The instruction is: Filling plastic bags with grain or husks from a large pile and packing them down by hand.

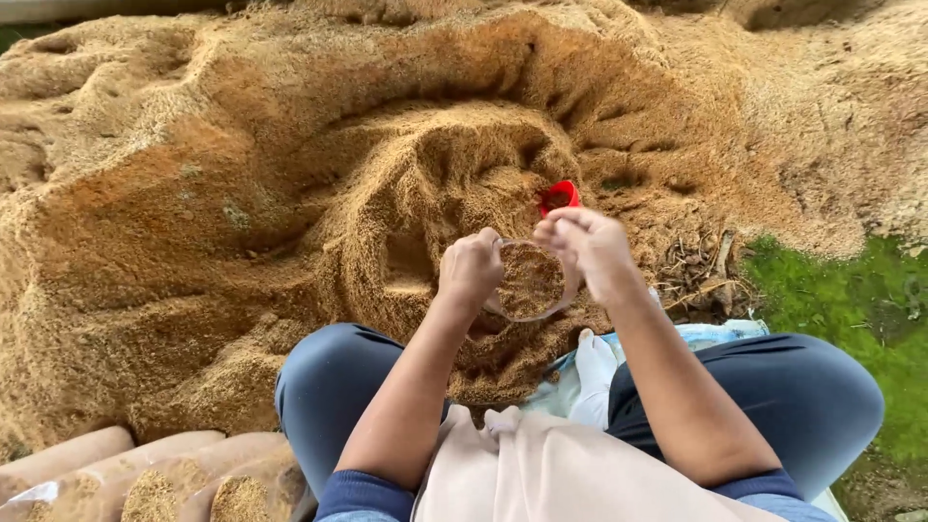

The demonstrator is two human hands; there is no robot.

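Sawdust (242,222) is heaped in a wide brown mound across the far and left of the scene, with grass (851,309) at the right. A clear round container (530,282), filled nearly to the brim with the same material, is gripped at its left rim by the left hand (471,269), fingers curled shut. The right hand (592,246) is held over its right rim, fingers pinched together, perhaps on some loose material; that cannot be told. A red scoop (560,195) lies just beyond. Filled sacks (145,478) are stacked near left. Spillage over the rim seems likely if the container is tilted
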